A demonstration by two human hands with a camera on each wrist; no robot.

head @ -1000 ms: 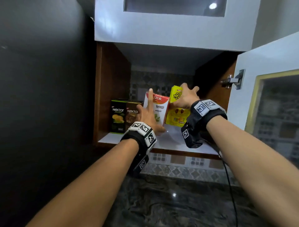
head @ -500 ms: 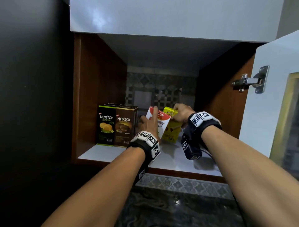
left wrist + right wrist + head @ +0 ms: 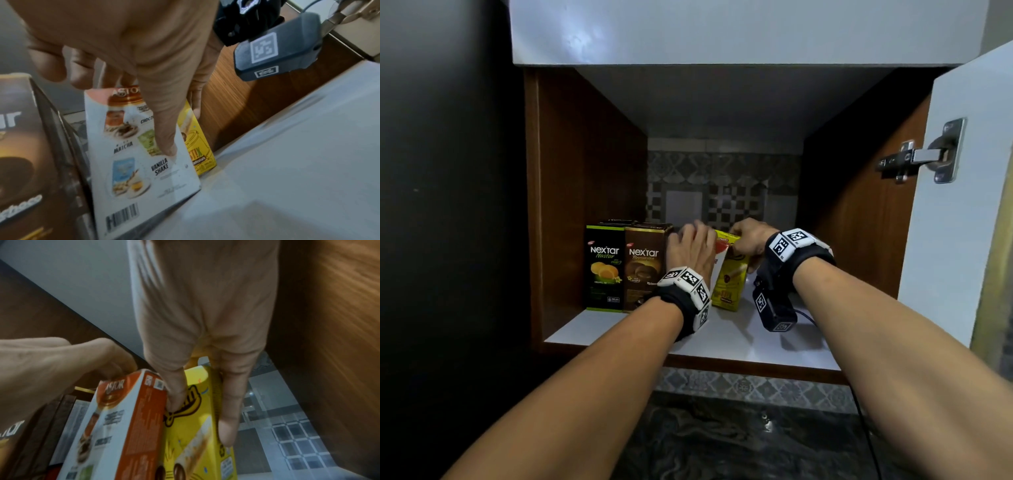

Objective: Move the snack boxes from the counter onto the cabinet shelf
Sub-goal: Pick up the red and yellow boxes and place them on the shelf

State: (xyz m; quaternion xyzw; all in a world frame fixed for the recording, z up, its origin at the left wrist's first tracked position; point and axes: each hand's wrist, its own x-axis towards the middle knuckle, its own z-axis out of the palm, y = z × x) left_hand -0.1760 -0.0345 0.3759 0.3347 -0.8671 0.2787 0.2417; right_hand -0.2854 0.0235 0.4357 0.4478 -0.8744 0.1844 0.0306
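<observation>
Since a moment ago you pushed both boxes deeper into the cabinet. Below you is the dark stone bench (image 3: pixel 722 442). Your left hand (image 3: pixel 693 248) pinches the top of the white box (image 3: pixel 144 162). It leans on the white shelf (image 3: pixel 739 339). Your right hand (image 3: pixel 751 240) grips the yellow box (image 3: pixel 731 277) beside it. Let go too soon and the leaning box may tip over. Two dark boxes (image 3: pixel 625 270) stand left. Patterned tiles (image 3: pixel 722 185) lie behind.

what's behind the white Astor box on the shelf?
Seen from the left wrist, the yellow box stands behind the white Astor box, held by the right hand. Its lower left is covered.
</observation>
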